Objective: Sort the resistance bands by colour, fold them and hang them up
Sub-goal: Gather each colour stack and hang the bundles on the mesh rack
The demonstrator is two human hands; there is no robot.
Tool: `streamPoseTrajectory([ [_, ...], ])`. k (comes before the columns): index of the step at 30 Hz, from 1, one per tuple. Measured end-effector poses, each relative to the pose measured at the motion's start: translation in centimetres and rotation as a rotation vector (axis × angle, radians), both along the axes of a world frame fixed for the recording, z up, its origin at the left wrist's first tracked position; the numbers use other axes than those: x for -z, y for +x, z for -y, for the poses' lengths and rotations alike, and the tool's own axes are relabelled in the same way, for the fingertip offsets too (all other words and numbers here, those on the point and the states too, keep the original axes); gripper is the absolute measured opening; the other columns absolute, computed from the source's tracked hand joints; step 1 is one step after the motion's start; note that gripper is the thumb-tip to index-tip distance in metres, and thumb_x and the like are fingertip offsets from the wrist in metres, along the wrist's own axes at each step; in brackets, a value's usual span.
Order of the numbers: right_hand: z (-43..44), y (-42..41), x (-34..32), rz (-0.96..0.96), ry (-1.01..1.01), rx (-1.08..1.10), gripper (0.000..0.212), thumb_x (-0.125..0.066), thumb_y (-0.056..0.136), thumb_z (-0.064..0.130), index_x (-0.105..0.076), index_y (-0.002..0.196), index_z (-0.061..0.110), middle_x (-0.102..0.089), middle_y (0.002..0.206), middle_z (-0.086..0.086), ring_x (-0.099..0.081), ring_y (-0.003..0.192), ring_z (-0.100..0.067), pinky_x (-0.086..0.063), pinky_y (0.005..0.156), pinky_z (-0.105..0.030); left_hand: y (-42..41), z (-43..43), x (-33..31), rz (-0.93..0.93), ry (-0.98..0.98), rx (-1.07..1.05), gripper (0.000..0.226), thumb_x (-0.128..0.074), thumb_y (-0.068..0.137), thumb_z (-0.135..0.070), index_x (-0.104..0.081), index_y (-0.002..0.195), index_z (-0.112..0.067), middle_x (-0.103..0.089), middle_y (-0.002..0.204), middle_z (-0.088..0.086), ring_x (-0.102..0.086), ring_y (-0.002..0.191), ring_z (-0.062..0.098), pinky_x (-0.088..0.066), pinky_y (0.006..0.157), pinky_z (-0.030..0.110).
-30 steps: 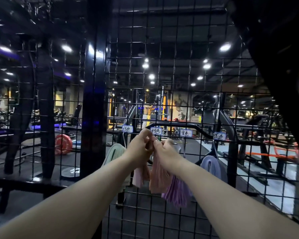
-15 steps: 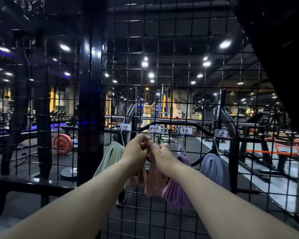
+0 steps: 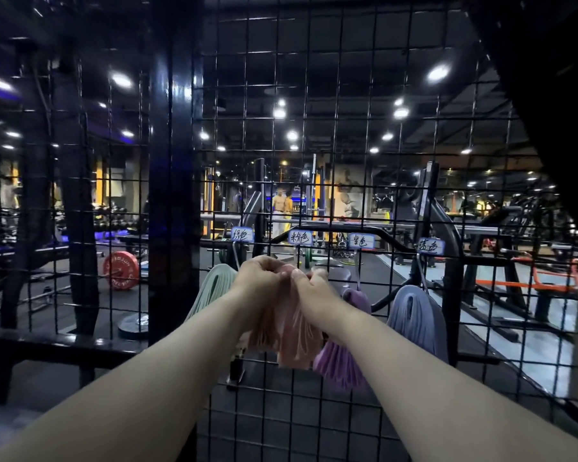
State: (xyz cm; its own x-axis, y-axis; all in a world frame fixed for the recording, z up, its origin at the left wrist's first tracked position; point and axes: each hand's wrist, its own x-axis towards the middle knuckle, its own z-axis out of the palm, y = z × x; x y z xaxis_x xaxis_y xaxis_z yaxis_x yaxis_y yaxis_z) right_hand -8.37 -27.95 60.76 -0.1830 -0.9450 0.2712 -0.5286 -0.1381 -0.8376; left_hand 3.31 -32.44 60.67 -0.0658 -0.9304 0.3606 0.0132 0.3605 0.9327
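Both hands meet at the black wire grid (image 3: 314, 135), just under the pink label (image 3: 300, 237). My left hand (image 3: 259, 281) and my right hand (image 3: 316, 290) pinch the top of a folded bundle of pink bands (image 3: 292, 335), which hangs down between my wrists. Green bands (image 3: 211, 290) hang to the left under their label (image 3: 242, 235). Purple bands (image 3: 339, 365) hang to the right, partly behind my right forearm, under the purple label (image 3: 361, 242). Blue-grey bands (image 3: 414, 315) hang furthest right below the blue label (image 3: 430, 246). The hook for the pink bands is hidden by my fingers.
A thick black post (image 3: 171, 195) stands left of the grid panel. Behind the mesh lies a gym floor with a red weight plate (image 3: 121, 270), racks and benches. A dark shape (image 3: 548, 95) fills the upper right corner.
Both hands and the pink bundle have shifted slightly lower and stay together at the grid. The view has tilted a little; the hanging green, purple and blue bands have not moved.
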Motion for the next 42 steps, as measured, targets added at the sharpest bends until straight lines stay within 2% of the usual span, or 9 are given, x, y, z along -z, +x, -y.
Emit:
streamPoseTrajectory([
  [7, 0.3, -0.1, 1.2, 0.013, 0.03, 0.003, 0.041, -0.031, 0.103, 0.048, -0.032, 0.114, 0.009, -0.053, 0.132, -0.022, -0.053, 0.119, -0.03, -0.039, 0.091, -0.034, 0.0, -0.4, 1.3, 0.119, -0.099, -0.08, 0.009, -0.06, 0.095, -0.005, -0.065, 0.092, -0.011, -0.07, 0.083, 0.009, -0.068, 0.071, 0.017, -0.057, 0.06, 0.029],
  [10, 0.4, 0.1, 1.6, 0.016, 0.026, 0.006, 0.052, -0.032, 0.101, 0.052, -0.031, 0.126, 0.006, -0.047, 0.138, -0.021, -0.049, 0.126, -0.031, -0.038, 0.104, -0.04, -0.1, -0.9, 2.5, 0.199, -0.192, -0.118, 0.01, -0.057, 0.096, -0.01, -0.063, 0.099, -0.016, -0.071, 0.092, 0.006, -0.069, 0.086, 0.019, -0.06, 0.078, 0.036],
  [16, -0.4, -0.2, 2.6, -0.048, -0.008, -0.003, 0.049, -0.034, 0.103, 0.047, -0.034, 0.139, 0.014, -0.039, 0.14, -0.014, -0.04, 0.132, -0.03, -0.03, 0.112, -0.037, -0.2, -2.2, 4.7, 0.255, -0.287, -0.1, 0.012, -0.056, 0.099, -0.022, -0.058, 0.111, -0.022, -0.068, 0.101, -0.005, -0.064, 0.096, 0.009, -0.052, 0.083, 0.022],
  [24, -1.2, -0.1, 4.1, -0.054, -0.019, -0.049, 0.059, -0.042, 0.102, 0.04, -0.017, 0.152, 0.022, -0.041, 0.148, -0.01, -0.044, 0.133, -0.029, -0.032, 0.114, -0.041, 0.3, -2.9, 6.6, 0.03, 0.012, 0.192, 0.025, -0.052, 0.101, -0.026, -0.054, 0.125, -0.018, -0.072, 0.106, 0.012, -0.071, 0.094, 0.027, -0.059, 0.082, 0.046],
  [26, -1.3, -0.1, 4.2, 0.001, 0.002, -0.053, 0.054, -0.043, 0.101, 0.044, -0.021, 0.145, 0.02, -0.051, 0.139, -0.01, -0.052, 0.124, -0.028, -0.037, 0.111, -0.045, 0.3, -3.1, 6.9, 0.032, 0.052, 0.254, 0.03, -0.045, 0.104, -0.031, -0.051, 0.129, -0.016, -0.071, 0.104, 0.012, -0.071, 0.089, 0.027, -0.059, 0.072, 0.042],
  [30, -1.4, -0.4, 4.8, 0.006, 0.055, -0.074, 0.038, -0.047, 0.097, 0.049, -0.03, 0.123, 0.027, -0.061, 0.119, -0.004, -0.061, 0.108, -0.023, -0.045, 0.103, -0.046, 0.4, -2.7, 7.4, -0.001, 0.083, 0.314, 0.03, -0.043, 0.104, -0.035, -0.05, 0.131, -0.024, -0.069, 0.116, 0.013, -0.068, 0.105, 0.034, -0.054, 0.088, 0.061],
  [35, -1.8, -0.7, 5.0, -0.071, 0.065, -0.073, 0.046, -0.044, 0.099, 0.042, -0.031, 0.141, 0.028, -0.056, 0.13, -0.002, -0.055, 0.117, -0.023, -0.04, 0.106, -0.04, 0.2, -3.0, 7.5, -0.079, 0.072, 0.358, 0.031, -0.04, 0.106, -0.022, -0.05, 0.135, -0.018, -0.063, 0.128, 0.016, -0.064, 0.107, 0.027, -0.06, 0.071, 0.029],
  [39, -1.8, -0.7, 5.1, -0.054, 0.033, -0.02, 0.035, -0.043, 0.098, 0.039, -0.037, 0.132, 0.031, -0.056, 0.129, -0.005, -0.054, 0.116, -0.025, -0.039, 0.106, -0.04, 0.1, -3.1, 7.8, -0.068, 0.043, 0.351, 0.03, -0.038, 0.106, -0.022, -0.049, 0.134, -0.018, -0.06, 0.133, 0.016, -0.06, 0.117, 0.026, -0.053, 0.093, 0.035],
  [42, -2.0, -0.2, 5.3, 0.002, 0.055, -0.025, 0.046, -0.048, 0.078, 0.059, -0.035, 0.117, 0.039, -0.058, 0.121, -0.004, -0.055, 0.112, -0.025, -0.042, 0.104, -0.046, 0.2, -3.2, 8.0, -0.035, 0.008, 0.324, 0.027, -0.037, 0.107, -0.025, -0.047, 0.132, -0.021, -0.062, 0.126, 0.009, -0.061, 0.116, 0.02, -0.054, 0.094, 0.03],
])
